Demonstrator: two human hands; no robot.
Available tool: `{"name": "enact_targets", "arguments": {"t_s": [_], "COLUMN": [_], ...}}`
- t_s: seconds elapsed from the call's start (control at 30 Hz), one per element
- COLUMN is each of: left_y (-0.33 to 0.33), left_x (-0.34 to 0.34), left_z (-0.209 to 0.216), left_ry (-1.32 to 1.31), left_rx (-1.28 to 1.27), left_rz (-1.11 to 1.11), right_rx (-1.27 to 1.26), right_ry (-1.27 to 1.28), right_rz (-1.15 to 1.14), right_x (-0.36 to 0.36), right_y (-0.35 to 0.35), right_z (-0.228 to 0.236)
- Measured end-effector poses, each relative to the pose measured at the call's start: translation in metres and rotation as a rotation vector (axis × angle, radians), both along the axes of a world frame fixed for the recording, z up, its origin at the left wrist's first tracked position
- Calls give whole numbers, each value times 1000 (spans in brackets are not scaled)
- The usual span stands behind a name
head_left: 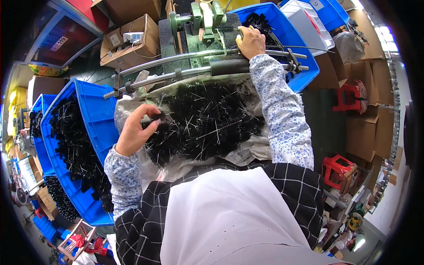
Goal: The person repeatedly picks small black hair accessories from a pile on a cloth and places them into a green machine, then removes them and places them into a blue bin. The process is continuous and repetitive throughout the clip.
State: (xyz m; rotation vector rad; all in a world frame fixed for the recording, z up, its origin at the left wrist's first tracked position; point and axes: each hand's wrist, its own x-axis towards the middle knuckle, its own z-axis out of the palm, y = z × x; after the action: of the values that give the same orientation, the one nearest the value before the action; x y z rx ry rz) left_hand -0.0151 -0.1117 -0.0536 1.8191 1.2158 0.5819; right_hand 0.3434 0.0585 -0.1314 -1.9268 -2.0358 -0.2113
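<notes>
A heap of small black twisted-wire brushes (207, 119) with bare metal wire ends lies on a plastic sheet in front of me. Over the heap's left side is my left hand (136, 131), thumb and forefinger curled round a black-bristled brush (155, 118). My right hand (251, 43) reaches to a green machine (206, 22), its fingers closed at the end of a thin dark spiral brush (227, 27) lying level at the machine's clamp. Part of that grip is hidden by the fingers.
Two metal rails (190, 71) cross between the heap and the machine. A blue bin (99, 115) of black brushes stands at left, another blue bin (304, 73) behind my right arm. Beyond are a cardboard box (131, 42) and red stools (338, 170).
</notes>
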Motion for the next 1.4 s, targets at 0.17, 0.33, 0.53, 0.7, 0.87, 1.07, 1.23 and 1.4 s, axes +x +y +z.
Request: {"name": "enact_targets", "arguments": {"t_s": [0.17, 0.33, 0.53, 0.7, 0.87, 1.07, 1.23, 1.4], "left_y": [2, 4, 6, 9, 11, 16, 20, 10], "left_x": [-2, -3, -12, -9, 12, 26, 58, 56], "left_z": [9, 21, 31, 28, 28, 21, 9, 22], "left_ry": [-56, -255, -454, -648, -672, -704, -625, -456], "left_rx": [68, 80, 158, 113, 8, -55, 49, 93], "left_rz": [141, 326, 509, 418, 232, 104, 150, 226], "right_rx": [180, 88, 176, -43, -235, 65, -468, -569], "right_ry": [24, 10, -10, 69, -40, -65, 582, 719], "right_rz": [74, 99, 87, 22, 24, -160, 513, 723], "right_x": [-35, -65, -31, 18, 47, 87, -45, -108], "right_y": [3, 4, 3, 17, 34, 3, -75, -117], "right_z": [-7, -1, -2, 4, 12, 74, 106, 107]}}
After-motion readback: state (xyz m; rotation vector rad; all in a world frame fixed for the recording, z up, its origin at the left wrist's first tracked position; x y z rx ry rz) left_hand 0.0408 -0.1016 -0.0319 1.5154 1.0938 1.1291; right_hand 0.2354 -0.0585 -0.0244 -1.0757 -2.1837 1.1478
